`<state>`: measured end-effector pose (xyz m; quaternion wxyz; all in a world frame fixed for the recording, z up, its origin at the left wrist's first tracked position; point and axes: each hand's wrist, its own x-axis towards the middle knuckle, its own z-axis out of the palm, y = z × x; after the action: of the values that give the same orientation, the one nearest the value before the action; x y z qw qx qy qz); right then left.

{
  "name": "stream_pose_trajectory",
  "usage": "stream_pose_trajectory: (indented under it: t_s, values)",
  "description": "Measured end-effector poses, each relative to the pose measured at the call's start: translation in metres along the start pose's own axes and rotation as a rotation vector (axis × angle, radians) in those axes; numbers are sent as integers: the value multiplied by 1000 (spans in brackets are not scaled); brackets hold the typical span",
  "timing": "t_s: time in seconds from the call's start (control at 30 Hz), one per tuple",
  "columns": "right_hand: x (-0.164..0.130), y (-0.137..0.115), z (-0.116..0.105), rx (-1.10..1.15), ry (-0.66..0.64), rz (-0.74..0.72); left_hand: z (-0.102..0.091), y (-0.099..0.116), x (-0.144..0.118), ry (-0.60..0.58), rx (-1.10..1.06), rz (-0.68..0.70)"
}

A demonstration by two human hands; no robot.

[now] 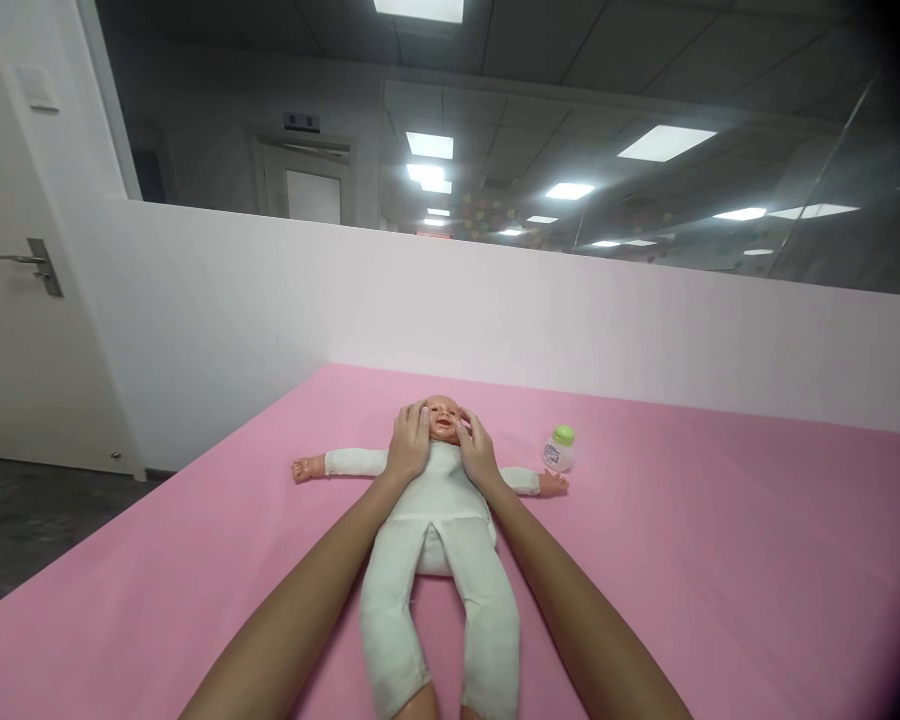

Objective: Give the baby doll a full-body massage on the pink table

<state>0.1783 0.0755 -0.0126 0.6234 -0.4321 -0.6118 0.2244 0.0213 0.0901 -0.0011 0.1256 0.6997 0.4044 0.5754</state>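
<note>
A baby doll lies on its back with its head away from me, its arms spread and its legs toward me. Its body is white cloth; head, hands and feet are of a skin-coloured, smooth material. Against one side of the doll's face rests my left hand, open, fingers stretched along the cheek. My right hand touches the opposite cheek, also open, with the thumb near the mouth. Right of the doll, close to its hand, stands a small clear bottle with a green cap and a printed label.
The doll and bottle rest on a pink-covered surface. A low white wall runs along its far side, with glass above. At the left is a white door with a metal handle, over a dark floor.
</note>
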Motion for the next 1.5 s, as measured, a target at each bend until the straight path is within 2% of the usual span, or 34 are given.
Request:
stream_pose_trajectory:
  t_s: [0.2, 0.43, 0.7, 0.93, 1.1, 1.33, 1.5]
  values:
    - [0, -4, -3, -72, -46, -141, -1, 1, -2, -41, -14, -33]
    - [0, 2, -1, -82, 11, -44, 1, -1, -1, 1, -29, -18]
    - [2, 11, -2, -111, -49, -106, 4, -7, 0, -15, -59, -61]
    - [2, 11, 0, -102, 29, -61, 2, -4, 0, -9, -46, -34]
    - [2, 7, -2, -115, -49, -106, 1, -3, 0, -26, -58, -50]
    - [1, 8, -1, -110, 49, -61, 1, -3, 1, 0, -19, -4]
    - [0, 7, -2, -107, 24, -82, 2, -6, 1, -27, -18, 3]
